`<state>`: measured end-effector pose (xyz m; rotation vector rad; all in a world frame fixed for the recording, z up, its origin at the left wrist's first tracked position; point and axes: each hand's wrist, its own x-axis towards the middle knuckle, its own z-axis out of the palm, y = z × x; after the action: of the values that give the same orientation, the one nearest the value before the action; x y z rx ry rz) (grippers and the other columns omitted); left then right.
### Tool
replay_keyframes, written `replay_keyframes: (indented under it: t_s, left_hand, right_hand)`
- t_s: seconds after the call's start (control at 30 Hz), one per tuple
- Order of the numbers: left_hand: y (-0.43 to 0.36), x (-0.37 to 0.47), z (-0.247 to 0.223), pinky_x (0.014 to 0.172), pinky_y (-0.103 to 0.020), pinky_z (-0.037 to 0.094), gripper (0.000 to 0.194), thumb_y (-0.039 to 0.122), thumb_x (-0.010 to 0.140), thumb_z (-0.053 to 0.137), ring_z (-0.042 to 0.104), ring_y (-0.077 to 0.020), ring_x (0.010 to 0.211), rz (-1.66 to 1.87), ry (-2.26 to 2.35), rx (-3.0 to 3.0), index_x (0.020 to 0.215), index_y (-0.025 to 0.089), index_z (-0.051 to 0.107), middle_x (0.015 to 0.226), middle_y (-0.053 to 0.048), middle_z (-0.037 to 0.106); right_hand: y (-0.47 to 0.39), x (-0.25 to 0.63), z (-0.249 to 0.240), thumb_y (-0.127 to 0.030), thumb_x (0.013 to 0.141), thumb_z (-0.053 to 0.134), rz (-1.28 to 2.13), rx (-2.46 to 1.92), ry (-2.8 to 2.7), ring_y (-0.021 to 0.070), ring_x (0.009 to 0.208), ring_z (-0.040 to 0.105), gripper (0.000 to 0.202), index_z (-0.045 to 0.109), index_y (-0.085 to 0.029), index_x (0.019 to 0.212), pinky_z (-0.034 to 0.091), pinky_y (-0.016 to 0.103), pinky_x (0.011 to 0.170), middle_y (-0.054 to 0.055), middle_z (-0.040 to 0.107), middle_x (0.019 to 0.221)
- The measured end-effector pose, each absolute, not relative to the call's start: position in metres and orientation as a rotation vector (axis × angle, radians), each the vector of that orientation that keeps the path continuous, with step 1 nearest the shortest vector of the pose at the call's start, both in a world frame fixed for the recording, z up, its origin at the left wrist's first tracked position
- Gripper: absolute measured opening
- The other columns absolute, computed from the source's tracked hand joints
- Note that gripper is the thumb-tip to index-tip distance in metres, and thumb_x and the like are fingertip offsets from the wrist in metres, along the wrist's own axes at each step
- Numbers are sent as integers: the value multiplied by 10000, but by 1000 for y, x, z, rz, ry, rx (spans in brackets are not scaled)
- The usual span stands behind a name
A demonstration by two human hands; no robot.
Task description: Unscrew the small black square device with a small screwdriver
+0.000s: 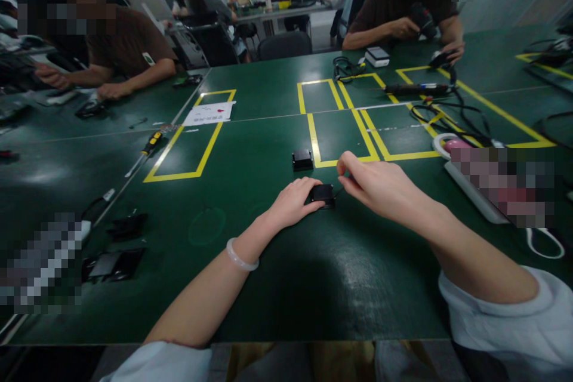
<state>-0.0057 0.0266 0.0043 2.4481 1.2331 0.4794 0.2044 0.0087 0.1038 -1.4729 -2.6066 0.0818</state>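
My left hand (298, 200) grips a small black block (322, 193) on the green table (264, 286), thumb along its near side and fingers over its left end. Just right of that block, my right hand (358, 182) is closed, fingertips pinched on a thin dark piece (340, 191) that points at the block; its exact shape is too small to tell. A second black block (302, 160) sits a little beyond my left hand, touched by neither hand.
Yellow tape (347, 162) marks rectangles beyond my hands. A yellow-black screwdriver (153, 142) and black parts (114, 264) lie left. At right are a pink object (456, 146), cables (474, 113) and a long black tool (418, 89). People sit across the table.
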Motion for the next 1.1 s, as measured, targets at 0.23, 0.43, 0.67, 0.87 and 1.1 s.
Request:
replay_keyframes:
  t_s: [0.23,0.43,0.67,0.87,1.1]
  left_hand:
    - [27,-7,4,867,-386,472,361,394,875,589,570,-242,1003,492,1213,2465,1171,208,499,1101,-67,594]
    - [27,-6,4,861,-390,474,367,408,873,590,573,-243,996,495,1220,2462,1165,204,504,1090,-69,595]
    - [27,-6,4,859,-382,473,356,405,876,588,570,-241,999,486,1221,2460,1159,207,501,1085,-66,593]
    - [28,-6,2,883,-388,465,370,400,876,591,563,-243,1025,493,1208,2467,1178,209,499,1118,-66,590]
    - [28,-7,1,872,-382,467,368,405,877,589,565,-244,1018,496,1210,2468,1170,207,492,1110,-66,591]
  right_hand:
    - [9,205,103,-353,933,376,111,-1451,-2593,179,653,592,206,462,-203,1045,234,254,506,27,657,795]
    - [9,205,103,-334,941,366,92,-1481,-2606,173,624,582,187,478,-203,1016,223,253,501,22,652,760]
    - [8,206,104,-285,911,402,104,-1431,-2601,175,652,592,178,464,-199,1054,246,257,506,22,655,806]
    - [9,204,103,-379,942,389,86,-1495,-2601,185,653,599,212,479,-202,1017,236,260,507,20,654,772]
    - [9,206,101,-288,922,398,97,-1434,-2604,181,646,596,167,457,-196,1048,248,257,506,15,646,788]
